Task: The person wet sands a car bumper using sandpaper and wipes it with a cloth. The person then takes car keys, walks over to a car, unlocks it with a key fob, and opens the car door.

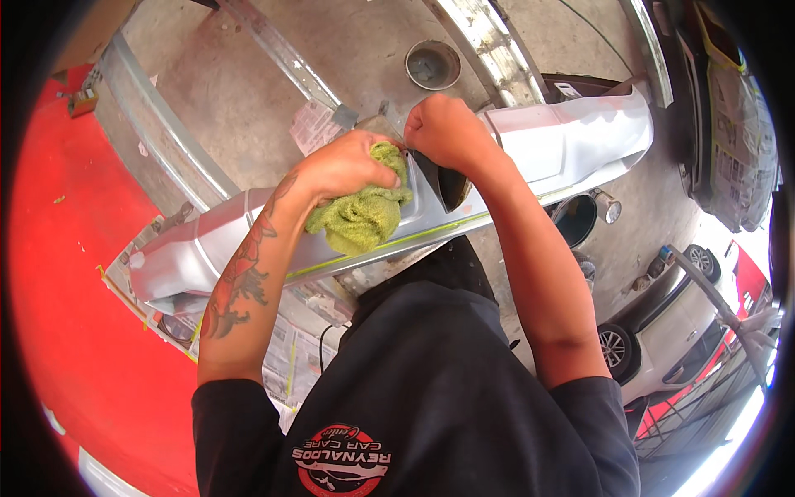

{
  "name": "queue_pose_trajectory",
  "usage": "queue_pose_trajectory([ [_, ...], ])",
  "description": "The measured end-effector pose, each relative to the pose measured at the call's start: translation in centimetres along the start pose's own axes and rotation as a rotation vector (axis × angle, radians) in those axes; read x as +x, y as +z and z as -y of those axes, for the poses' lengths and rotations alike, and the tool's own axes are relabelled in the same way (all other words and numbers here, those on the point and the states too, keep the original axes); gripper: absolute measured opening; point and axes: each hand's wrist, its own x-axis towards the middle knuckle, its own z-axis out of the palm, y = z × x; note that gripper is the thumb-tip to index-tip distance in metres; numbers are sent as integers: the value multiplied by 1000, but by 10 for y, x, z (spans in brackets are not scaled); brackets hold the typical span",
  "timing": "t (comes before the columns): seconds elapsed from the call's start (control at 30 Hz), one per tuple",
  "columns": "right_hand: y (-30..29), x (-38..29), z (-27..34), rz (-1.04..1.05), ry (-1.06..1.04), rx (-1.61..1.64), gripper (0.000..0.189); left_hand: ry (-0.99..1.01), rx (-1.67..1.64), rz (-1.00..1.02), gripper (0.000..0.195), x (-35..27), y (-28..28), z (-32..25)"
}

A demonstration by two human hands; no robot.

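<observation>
A silver-grey car bumper lies crosswise before me, with a strip of yellow-green masking tape along its near edge. My left hand grips a bunched green terry towel, which rests on the middle of the bumper. Close by on the right, my right hand is curled into a fist above a dark opening in the bumper. Its fingertips are turned away, so whether they pinch something small is hidden.
Beyond the bumper, a bucket holding cloudy liquid stands on the concrete floor. Metal beams extend away from me. A dark bucket sits at right, near a tin can. Red bodywork edged with masking newspaper fills the left; a car stands at right.
</observation>
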Motion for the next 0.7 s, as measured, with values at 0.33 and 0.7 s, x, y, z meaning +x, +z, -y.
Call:
queue_pose_trajectory([
  [0.33, -4, -10, 2, 5, -33, 21, 14, 27, 15, -10, 51, 0, 2, 1],
  [0.7, 23, -70, -3, -335, -226, 88, 7, -2, 30, -40, 52, -2, 2, 0],
])
